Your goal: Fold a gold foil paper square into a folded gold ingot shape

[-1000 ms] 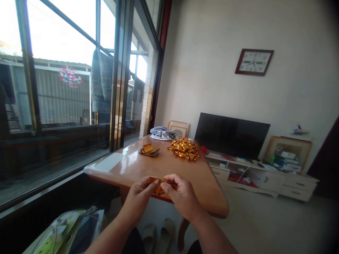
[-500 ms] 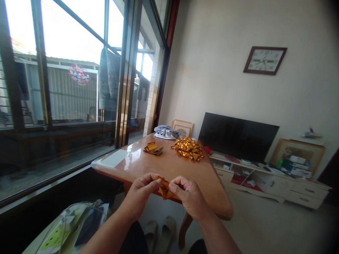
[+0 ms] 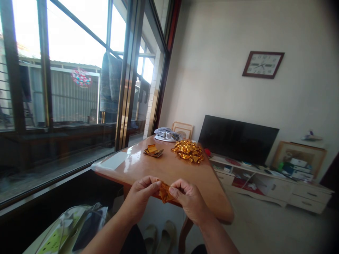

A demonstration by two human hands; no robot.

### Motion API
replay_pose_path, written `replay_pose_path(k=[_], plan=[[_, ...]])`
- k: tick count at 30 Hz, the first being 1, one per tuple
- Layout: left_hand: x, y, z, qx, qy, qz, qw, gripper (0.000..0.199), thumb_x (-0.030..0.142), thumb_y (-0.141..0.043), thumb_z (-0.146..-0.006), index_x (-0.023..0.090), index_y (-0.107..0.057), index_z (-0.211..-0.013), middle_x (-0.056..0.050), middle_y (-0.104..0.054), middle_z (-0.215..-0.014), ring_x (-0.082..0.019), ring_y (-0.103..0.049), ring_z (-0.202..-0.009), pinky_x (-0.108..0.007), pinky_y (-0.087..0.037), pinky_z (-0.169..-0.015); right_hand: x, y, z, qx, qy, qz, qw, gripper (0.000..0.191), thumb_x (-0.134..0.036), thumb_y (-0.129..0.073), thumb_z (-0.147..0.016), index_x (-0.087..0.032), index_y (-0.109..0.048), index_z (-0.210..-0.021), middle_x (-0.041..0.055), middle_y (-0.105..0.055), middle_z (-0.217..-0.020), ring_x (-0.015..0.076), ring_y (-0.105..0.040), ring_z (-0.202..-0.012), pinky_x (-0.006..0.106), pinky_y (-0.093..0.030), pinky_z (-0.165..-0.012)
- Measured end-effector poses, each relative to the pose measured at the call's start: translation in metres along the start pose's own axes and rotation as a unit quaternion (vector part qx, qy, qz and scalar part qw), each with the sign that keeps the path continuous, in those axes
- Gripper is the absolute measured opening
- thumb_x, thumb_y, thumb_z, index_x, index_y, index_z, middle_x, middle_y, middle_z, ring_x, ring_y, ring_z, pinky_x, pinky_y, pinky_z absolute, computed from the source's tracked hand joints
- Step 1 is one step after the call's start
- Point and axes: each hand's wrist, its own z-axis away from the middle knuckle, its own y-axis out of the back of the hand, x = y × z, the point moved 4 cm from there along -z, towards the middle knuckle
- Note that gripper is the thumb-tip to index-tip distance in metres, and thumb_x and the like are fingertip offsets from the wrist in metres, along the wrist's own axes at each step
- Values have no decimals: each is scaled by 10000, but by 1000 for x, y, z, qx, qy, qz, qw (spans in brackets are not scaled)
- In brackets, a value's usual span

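Between my two hands is a piece of gold foil paper (image 3: 164, 193), partly folded, with creased flaps pointing down. My left hand (image 3: 144, 195) pinches its left end between thumb and fingers. Its right end is pinched by my right hand (image 3: 186, 197) in the same way. Both hands are in front of the table's near edge. Farther back on the table lies a stack of flat gold foil sheets (image 3: 153, 151), its top sheet curled up. To the right of the stack sits a heap of folded gold foil pieces (image 3: 188, 151).
The wooden table (image 3: 169, 168) carries a white sheet (image 3: 114, 161) at its left corner and folded cloth (image 3: 167, 134) at the far end. A bench with bags (image 3: 76, 225) is at lower left. Slippers (image 3: 166, 236) lie on the floor. A television (image 3: 238, 140) stands beyond.
The foil paper's ends have been drawn slightly closer between my fingers and its lower flaps look more spread. Both hands keep their pinch. The view has tilted up slightly.
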Motion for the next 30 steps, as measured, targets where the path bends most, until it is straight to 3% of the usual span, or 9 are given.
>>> replay_pose_path(k=[6, 10, 13, 16, 21, 30], plan=[[-6, 4, -1, 32, -1, 17, 999, 261, 373, -717, -849, 143, -691, -728, -20, -625, -675, -131, -547, -651, -242, -442, -656, -1, -2, 0, 4, 15, 20, 1000, 306, -470, -702, -865, -165, -696, -844, 3, -652, -744, 143, -563, -681, 253, -461, -644], [-6, 2, -1, 21, -5, 10, 1000, 290, 399, -695, -869, 151, -674, -720, -24, -621, -683, -139, -556, -669, -248, -445, -672, -1, -3, 0, 14, 11, 9, 1000, 316, -477, -701, -863, -162, -694, -843, 10, -656, -743, 149, -576, -682, 261, -481, -643], [-7, -1, -1, 15, 1, 13, 1000, 222, 381, -720, -856, 163, -718, -900, -27, -656, -757, -140, -576, -701, -248, -454, -693, 1, -3, 0, 25, 4, -18, 1000, 316, -477, -707, -858, -162, -683, -836, 5, -641, -716, 148, -581, -671, 270, -507, -651], [-8, -4, 1, -2, 16, 30, 999, 294, 342, -759, -824, 177, -714, -1062, -47, -700, -857, -159, -611, -759, -269, -478, -733, 4, -4, 1, 28, -2, -31, 999, 312, -475, -714, -854, -165, -679, -841, 13, -651, -726, 157, -602, -680, 284, -521, -662], [-6, -6, 2, -25, 10, 16, 999, 186, 318, -755, -827, 146, -730, -892, -51, -701, -807, -166, -608, -755, -281, -485, -748, 7, -5, 2, 23, -6, -21, 999, 334, -497, -722, -840, -165, -693, -856, 31, -678, -759, 172, -626, -696, 295, -525, -674], [-3, 3, 2, -28, 15, -39, 999, 219, 351, -757, -829, 146, -772, -903, -55, -719, -824, -168, -613, -777, -272, -483, -767, 4, -3, 4, 30, 2, -3, 1000, 365, -538, -732, -810, -174, -714, -834, 29, -673, -727, 178, -609, -677, 293, -508, -644]])
